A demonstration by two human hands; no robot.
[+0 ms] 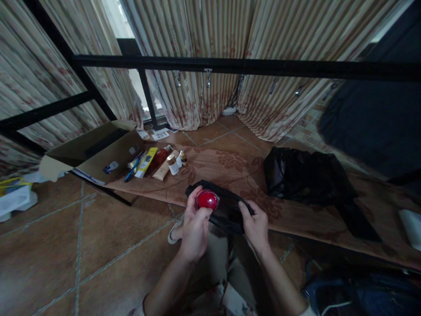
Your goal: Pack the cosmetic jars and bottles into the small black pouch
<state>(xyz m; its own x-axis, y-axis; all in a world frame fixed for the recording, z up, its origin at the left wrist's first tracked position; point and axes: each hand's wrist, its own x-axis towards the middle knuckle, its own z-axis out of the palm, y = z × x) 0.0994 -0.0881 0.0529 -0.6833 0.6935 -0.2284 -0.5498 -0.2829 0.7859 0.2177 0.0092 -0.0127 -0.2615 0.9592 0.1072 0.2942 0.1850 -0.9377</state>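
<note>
My left hand (195, 226) is closed around a round red container (208, 199) with a shiny, clear-looking top. Behind it, partly covered by that hand, spreads a flat black pouch or bag (228, 210); its exact kind is unclear. The fingers of my right hand (255, 221) pinch the right end of this black bag. Both hands are above the front edge of a low bench covered in reddish-brown patterned cloth (226, 166). Whether the red container touches the black bag is hidden by my fingers.
On the bench's left stand an open cardboard box (108, 153), a yellow tube (147, 161), a beige tube (161, 171), a white bottle with a gold cap (173, 164) and a small gold bottle (183, 158). A crumpled black bag (302, 175) lies right. A dark rail (230, 66) crosses behind.
</note>
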